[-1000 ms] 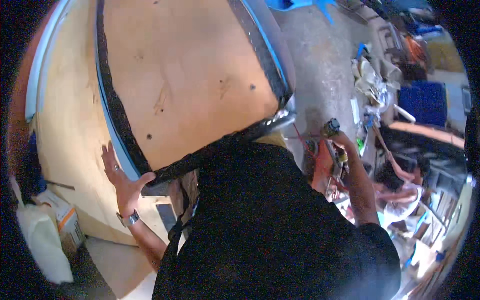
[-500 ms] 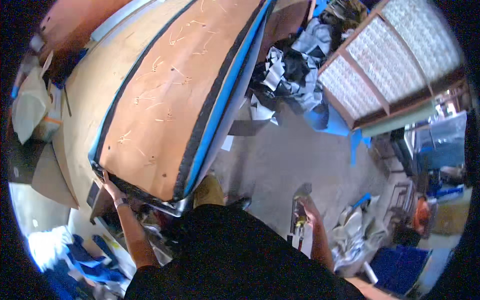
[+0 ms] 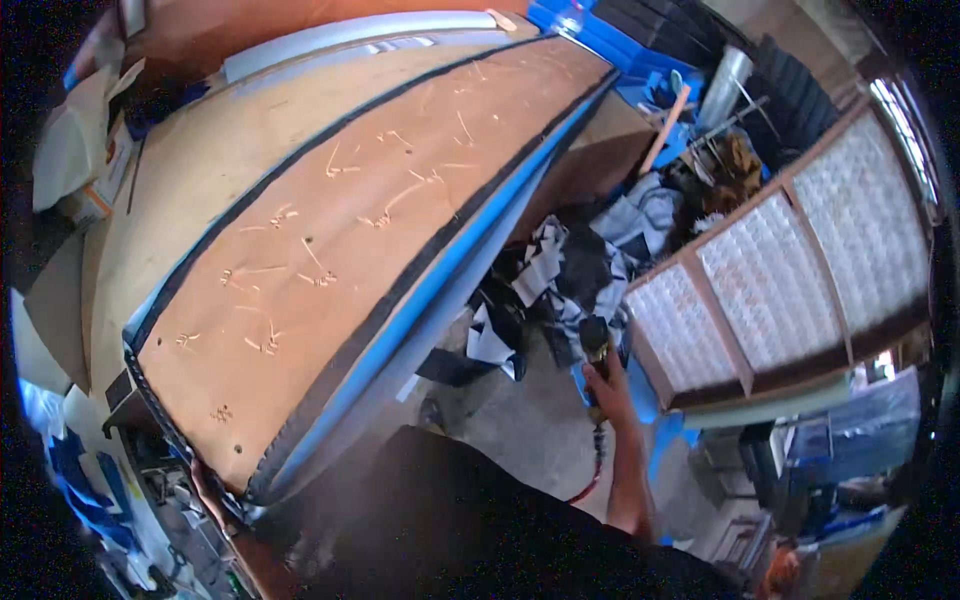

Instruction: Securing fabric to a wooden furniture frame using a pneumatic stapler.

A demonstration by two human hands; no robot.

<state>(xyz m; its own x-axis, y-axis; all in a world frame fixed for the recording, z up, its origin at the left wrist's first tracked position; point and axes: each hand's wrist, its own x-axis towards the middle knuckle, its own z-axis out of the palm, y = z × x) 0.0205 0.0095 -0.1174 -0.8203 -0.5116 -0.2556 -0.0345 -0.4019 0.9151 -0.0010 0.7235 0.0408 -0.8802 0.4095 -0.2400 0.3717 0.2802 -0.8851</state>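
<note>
My right hand [image 3: 610,385] is wrapped round a dark, brass-fitted air tool [image 3: 595,340], with a red hose [image 3: 590,485] hanging below it over the floor. To its left lies a long tapering tan panel [image 3: 350,260] with black edge strips, a blue band [image 3: 390,335] along its right side, and several small holes and pale stringy bits on its surface. At the panel's lower-left corner, a blurred skin-toned shape may be part of my left arm or hand; I cannot make out its fingers.
A leaning framed panel with white quilted infill [image 3: 770,280] stands at the right. Beyond the tan panel are piled black and white scraps [image 3: 545,255], blue sheeting [image 3: 570,20] and a metal cylinder [image 3: 725,85]. A cardboard box [image 3: 110,180] is at the far left.
My view has swung along the panel's length. My right hand has moved up and forward with the tool. My left hand, earlier on the panel's end, is now unclear.
</note>
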